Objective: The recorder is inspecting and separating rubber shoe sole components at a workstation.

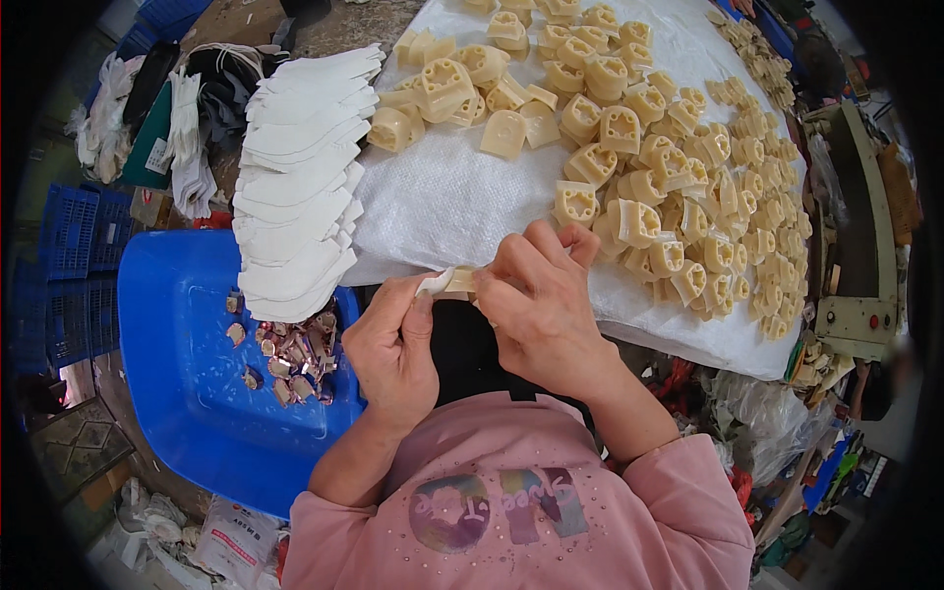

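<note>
Fingers [419, 320] of the left hand [388, 344] pinch a white strip [436, 283] at a cream heel-shaped block [459, 282], gripped by the right hand's [534, 300] fingers, before the pink shirt [610, 501]; similar pieces [622, 128] crowd a white woven sheet [442, 211], right of a blue tub [157, 344].

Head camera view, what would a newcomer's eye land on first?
Probably the many cream molded pieces, heaped on a white sheet across the top and right. Next come the overlapping white cutouts fanned in a column at upper left, above a bright blue basin holding small shiny pieces. At center, the left hand and right hand pinch a small pale piece.
</note>
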The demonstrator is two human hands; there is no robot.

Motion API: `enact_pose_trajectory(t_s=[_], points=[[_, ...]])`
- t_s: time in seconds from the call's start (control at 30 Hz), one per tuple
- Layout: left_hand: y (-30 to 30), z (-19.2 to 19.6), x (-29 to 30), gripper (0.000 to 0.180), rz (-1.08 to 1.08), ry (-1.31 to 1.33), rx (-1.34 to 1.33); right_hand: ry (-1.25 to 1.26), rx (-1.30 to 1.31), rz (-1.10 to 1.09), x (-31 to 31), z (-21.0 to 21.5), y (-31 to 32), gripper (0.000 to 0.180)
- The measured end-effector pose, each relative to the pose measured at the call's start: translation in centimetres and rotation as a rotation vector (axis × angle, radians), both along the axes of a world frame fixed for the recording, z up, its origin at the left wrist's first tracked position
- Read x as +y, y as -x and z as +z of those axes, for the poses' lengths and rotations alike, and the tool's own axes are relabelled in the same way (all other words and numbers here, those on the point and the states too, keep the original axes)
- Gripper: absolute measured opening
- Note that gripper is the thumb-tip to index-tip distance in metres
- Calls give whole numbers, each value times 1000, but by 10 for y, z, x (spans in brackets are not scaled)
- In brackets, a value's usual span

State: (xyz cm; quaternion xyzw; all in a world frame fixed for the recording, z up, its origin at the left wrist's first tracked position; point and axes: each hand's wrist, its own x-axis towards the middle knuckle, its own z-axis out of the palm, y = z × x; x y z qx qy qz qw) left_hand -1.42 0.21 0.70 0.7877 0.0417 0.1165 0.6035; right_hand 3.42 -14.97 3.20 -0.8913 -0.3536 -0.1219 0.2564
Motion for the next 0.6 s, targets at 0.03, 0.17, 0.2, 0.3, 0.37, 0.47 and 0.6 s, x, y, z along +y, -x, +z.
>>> enact_pose_trajectory(t_s=[0.03,0.17,0.2,0.3,0.37,0.47,0.6], points=[[0,-1,-1,16,-1,-1,2,40,20,16,0,-1,0,25],[-4,-14,-5,15,-17,-168,-212,31,-15,62,-1,-5,1,24],[-6,-15,-6,15,-33,-253,-326,49,-41,64,-2,-6,1,24],[-7,-16,-6,20,-64,-328,-364,15,-53,72,-3,-12,-4,21],[-3,-14,-2,20,-102,-191,-264,-34,-39,75,-5,-21,-9,19],[-1,-23,3,21,-126,60,-170,-269,54,93,-8,-29,-11,23],[-6,-30,1,17,-163,278,-213,-469,272,176,-8,-29,-8,29]])
